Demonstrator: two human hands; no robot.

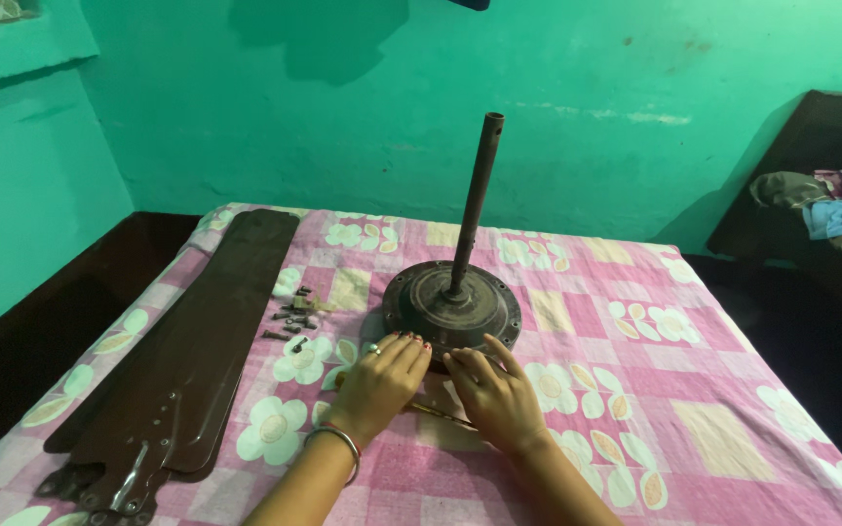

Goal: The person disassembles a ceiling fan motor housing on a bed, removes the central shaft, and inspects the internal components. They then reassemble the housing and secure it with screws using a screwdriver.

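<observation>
home bedroom | floral bedsheet (635,341) (pink checks) | turquoise wall (587,88)

Single head view, worn by the person, looking forward and down over a bed (635,321) toward a green wall (577,117). Both hands (440,385) sit low centre, close to the lens, forearms entering from the bottom edge. Fan motor (452,307) just beyond the hands; fan blades (197,360) left of them. No second view, so nothing shared.
</observation>
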